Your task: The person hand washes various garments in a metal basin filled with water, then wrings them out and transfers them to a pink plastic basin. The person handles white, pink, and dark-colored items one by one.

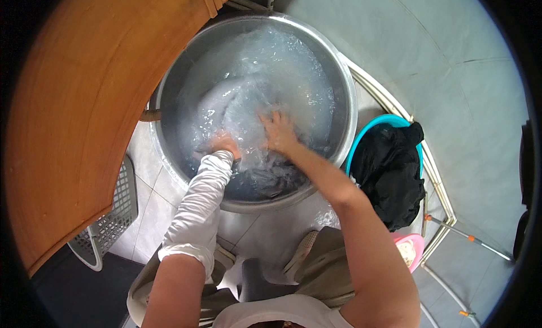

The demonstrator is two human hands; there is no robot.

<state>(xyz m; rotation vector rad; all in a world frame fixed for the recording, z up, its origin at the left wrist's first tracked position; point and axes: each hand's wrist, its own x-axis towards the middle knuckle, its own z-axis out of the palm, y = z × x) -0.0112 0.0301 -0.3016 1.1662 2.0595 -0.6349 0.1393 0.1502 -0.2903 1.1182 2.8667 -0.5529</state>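
A large round metal tub of cloudy water stands before me, with light cloth under the rippling surface and dark cloth near the close rim. My left hand, below a white sleeve, dips into the water at the light cloth; its fingers are hidden by water and glare. To its right, my right hand lies at the water's surface with its fingers spread, holding nothing that shows. Its fingertips are blurred by the water.
Right of the tub, a turquoise basin holds black cloth; a pink basin sits nearer me. Pale pipes run along the tiled wall. A wooden panel and a grey plastic basket are at left.
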